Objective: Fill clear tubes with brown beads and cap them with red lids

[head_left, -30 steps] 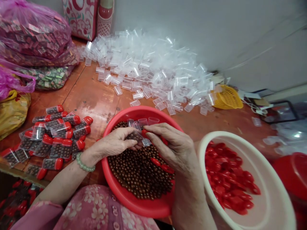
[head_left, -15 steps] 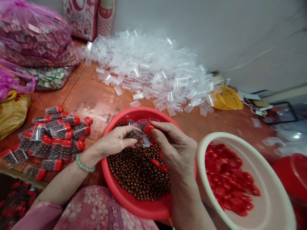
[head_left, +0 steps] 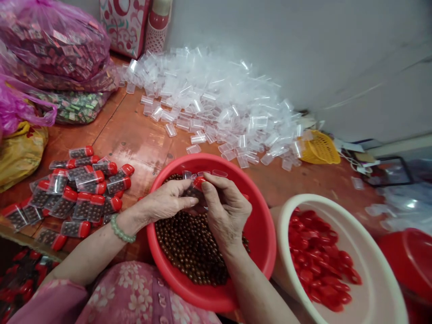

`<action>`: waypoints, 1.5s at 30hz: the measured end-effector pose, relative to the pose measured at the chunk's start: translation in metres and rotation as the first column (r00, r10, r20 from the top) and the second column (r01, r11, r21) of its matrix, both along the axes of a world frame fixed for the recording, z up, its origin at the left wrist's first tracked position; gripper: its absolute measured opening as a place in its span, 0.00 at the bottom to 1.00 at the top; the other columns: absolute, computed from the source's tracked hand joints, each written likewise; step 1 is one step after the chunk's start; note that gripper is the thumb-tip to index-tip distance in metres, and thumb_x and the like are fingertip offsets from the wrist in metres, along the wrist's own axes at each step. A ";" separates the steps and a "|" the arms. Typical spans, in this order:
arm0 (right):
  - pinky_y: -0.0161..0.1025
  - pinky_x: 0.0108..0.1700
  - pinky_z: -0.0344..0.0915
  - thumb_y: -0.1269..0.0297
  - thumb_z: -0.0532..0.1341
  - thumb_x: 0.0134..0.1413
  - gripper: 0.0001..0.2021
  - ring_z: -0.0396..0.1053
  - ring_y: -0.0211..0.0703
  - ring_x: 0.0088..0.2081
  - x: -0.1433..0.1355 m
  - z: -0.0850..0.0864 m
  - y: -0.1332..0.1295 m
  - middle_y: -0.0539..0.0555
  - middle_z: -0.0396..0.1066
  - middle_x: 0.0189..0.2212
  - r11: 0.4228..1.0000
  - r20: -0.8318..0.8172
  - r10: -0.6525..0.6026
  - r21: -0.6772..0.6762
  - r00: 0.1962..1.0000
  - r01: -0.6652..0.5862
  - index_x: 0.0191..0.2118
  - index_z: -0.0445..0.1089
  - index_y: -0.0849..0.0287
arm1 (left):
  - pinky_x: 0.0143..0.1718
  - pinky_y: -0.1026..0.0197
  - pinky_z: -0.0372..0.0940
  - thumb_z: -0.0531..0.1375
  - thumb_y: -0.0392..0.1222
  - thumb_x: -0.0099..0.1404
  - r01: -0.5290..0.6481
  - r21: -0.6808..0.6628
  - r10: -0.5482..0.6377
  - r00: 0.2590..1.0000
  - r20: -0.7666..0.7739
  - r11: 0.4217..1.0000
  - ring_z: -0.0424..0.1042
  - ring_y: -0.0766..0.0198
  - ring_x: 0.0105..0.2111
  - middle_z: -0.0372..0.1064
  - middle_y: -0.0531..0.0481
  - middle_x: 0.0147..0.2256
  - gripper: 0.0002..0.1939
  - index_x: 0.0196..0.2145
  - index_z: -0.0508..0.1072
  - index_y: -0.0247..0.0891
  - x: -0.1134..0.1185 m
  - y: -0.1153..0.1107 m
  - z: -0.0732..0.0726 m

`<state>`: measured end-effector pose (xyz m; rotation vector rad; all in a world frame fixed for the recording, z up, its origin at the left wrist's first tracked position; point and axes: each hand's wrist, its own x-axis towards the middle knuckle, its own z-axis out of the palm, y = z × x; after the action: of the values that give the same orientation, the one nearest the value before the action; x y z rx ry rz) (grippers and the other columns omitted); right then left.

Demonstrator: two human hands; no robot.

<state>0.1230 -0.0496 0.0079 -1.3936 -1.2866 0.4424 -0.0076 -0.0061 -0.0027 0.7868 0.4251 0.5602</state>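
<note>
Above a red basin (head_left: 270, 252) of brown beads (head_left: 189, 252), my left hand (head_left: 165, 200) is closed around a small clear plastic container (head_left: 191, 194) filled with dark beads. A red cap (head_left: 199, 182) is pinched by the thumb and fingers of my right hand (head_left: 227, 207), at the container's mouth. Whether it is fully seated I cannot tell, because fingers cover part of it. A few clear containers (head_left: 219, 173) rest inside the basin's far side. To my left lies a heap of filled, red-capped containers (head_left: 89, 177).
Clear plastic containers (head_left: 216, 103) are piled against the wall. A cream tub (head_left: 374, 270) of red caps (head_left: 320, 261) stands at right. A yellow basket (head_left: 319, 148) lies behind it. Pink plastic bags (head_left: 64, 54) of small packets sit at far left.
My right hand has moved left and brought the red cap onto the mouth of the container in my left hand. Loose caps near my right hand are mostly hidden now. The view shifted slightly.
</note>
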 end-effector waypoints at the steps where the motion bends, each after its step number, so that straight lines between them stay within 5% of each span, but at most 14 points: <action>1: 0.37 0.40 0.73 0.67 0.64 0.54 0.07 0.75 0.38 0.35 0.000 -0.001 0.000 0.50 0.78 0.33 1.000 -0.030 -0.003 -0.011 1.000 0.002 0.40 0.77 0.53 | 0.40 0.63 0.67 0.60 0.30 0.58 0.005 -0.016 -0.005 1.000 0.000 1.000 0.70 0.68 0.35 0.71 0.48 0.36 0.16 0.45 0.73 0.34 0.000 0.000 0.000; 5: 0.36 0.39 0.73 0.66 0.66 0.52 0.06 0.75 0.37 0.35 0.001 0.000 0.000 0.49 0.78 0.33 0.997 -0.132 0.021 -0.066 0.991 -0.030 0.38 0.77 0.54 | 0.40 0.61 0.67 0.59 0.32 0.59 0.012 -0.010 -0.012 1.000 -0.010 1.000 0.70 0.68 0.34 0.71 0.47 0.37 0.16 0.46 0.72 0.32 0.000 -0.001 -0.001; 8: 0.37 0.42 0.72 0.66 0.68 0.50 0.07 0.75 0.37 0.37 0.003 -0.001 -0.002 0.49 0.77 0.34 0.996 -0.192 0.021 -0.086 0.981 -0.038 0.38 0.77 0.53 | 0.45 0.59 0.65 0.57 0.33 0.62 -0.027 0.153 0.041 0.995 -0.089 0.988 0.70 0.64 0.39 0.70 0.46 0.41 0.15 0.47 0.72 0.34 0.000 -0.002 -0.002; 12: 0.36 0.42 0.71 0.64 0.67 0.52 0.06 0.74 0.36 0.37 0.003 -0.007 -0.002 0.49 0.77 0.35 0.986 -0.300 0.014 -0.155 0.954 -0.064 0.38 0.77 0.53 | 0.51 0.54 0.63 0.54 0.35 0.64 -0.015 0.481 0.175 0.941 -0.288 0.877 0.68 0.58 0.45 0.70 0.44 0.44 0.15 0.48 0.70 0.34 -0.003 -0.003 -0.003; 15: 0.38 0.43 0.71 0.65 0.68 0.50 0.06 0.74 0.37 0.37 -0.001 -0.009 -0.001 0.49 0.77 0.34 0.993 -0.270 0.013 -0.112 0.963 -0.044 0.37 0.76 0.53 | 0.52 0.54 0.62 0.53 0.34 0.65 -0.012 0.547 0.214 0.927 -0.307 0.837 0.69 0.58 0.46 0.70 0.44 0.45 0.16 0.50 0.69 0.35 -0.004 -0.004 -0.004; 18: 0.38 0.41 0.72 0.66 0.68 0.50 0.05 0.74 0.37 0.36 -0.003 -0.010 0.000 0.49 0.76 0.33 1.000 -0.196 0.008 -0.028 0.981 -0.013 0.35 0.75 0.54 | 0.51 0.56 0.63 0.54 0.34 0.64 -0.066 0.474 0.197 0.952 -0.232 0.878 0.69 0.60 0.45 0.70 0.46 0.42 0.16 0.49 0.70 0.35 -0.003 -0.005 -0.005; 22: 0.40 0.40 0.72 0.64 0.66 0.54 0.06 0.74 0.39 0.36 -0.001 -0.013 -0.002 0.51 0.76 0.34 0.998 -0.046 0.046 -0.042 0.998 -0.048 0.38 0.73 0.54 | 0.41 0.62 0.64 0.56 0.34 0.63 -0.089 0.216 0.114 0.988 -0.109 0.972 0.68 0.66 0.35 0.69 0.50 0.34 0.13 0.45 0.72 0.33 -0.002 -0.005 -0.004; 29: 0.49 0.43 0.74 0.49 0.71 0.42 0.41 0.73 0.52 0.45 0.009 -0.020 -0.006 0.62 0.69 0.49 0.972 0.440 0.232 -0.076 0.868 -0.221 0.61 0.55 0.55 | 0.39 0.62 0.65 0.65 0.39 0.57 -0.097 -0.096 0.102 0.994 0.047 0.991 0.70 0.68 0.31 0.71 0.50 0.31 0.10 0.36 0.72 0.31 -0.004 -0.004 -0.004; 39: 0.49 0.38 0.71 0.57 0.65 0.49 0.34 0.71 0.52 0.39 0.011 -0.010 0.001 0.61 0.69 0.41 0.967 0.782 0.048 0.120 0.621 -0.226 0.60 0.55 0.62 | 0.40 0.63 0.64 0.69 0.43 0.52 -0.035 -0.129 0.053 0.989 0.139 0.991 0.70 0.69 0.30 0.73 0.49 0.31 0.15 0.33 0.75 0.31 -0.005 0.000 -0.002; 45: 0.50 0.38 0.70 0.55 0.64 0.50 0.34 0.70 0.52 0.37 0.011 -0.008 0.005 0.62 0.70 0.41 0.953 0.812 0.013 0.167 0.583 -0.254 0.60 0.56 0.61 | 0.38 0.65 0.64 0.71 0.45 0.51 -0.019 -0.129 0.042 0.984 0.174 0.991 0.70 0.69 0.30 0.74 0.49 0.30 0.15 0.33 0.76 0.32 -0.007 0.000 -0.002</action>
<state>0.1343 -0.0450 0.0001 -1.2885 -2.1190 -0.3465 -0.0146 -0.0063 -0.0049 0.6035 0.3061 0.6202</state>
